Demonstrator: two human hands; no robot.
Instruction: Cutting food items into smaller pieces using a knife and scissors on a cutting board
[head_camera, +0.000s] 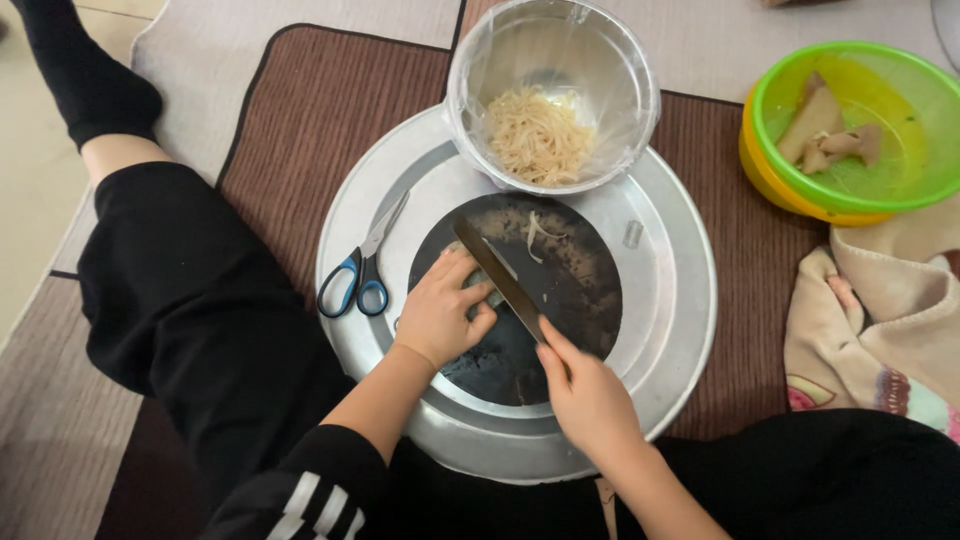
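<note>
My left hand (443, 309) presses down on a small pale piece of food on a round dark cutting board (575, 285); the piece is mostly hidden under my fingers. My right hand (585, 392) grips the handle of a long knife (497, 270), whose blade lies diagonally right beside my left fingertips. A few pale shreds (538, 232) lie on the board beyond the blade. The board rests on a large round metal tray (672, 300).
A plastic-lined bowl (610, 70) of pale shredded strips sits on the tray's far rim. Blue-handled scissors (362, 265) lie on the tray's left. A green bowl (905, 120) with brownish pieces stands far right, above a beige cloth (880, 320). My black-clad legs frame the tray.
</note>
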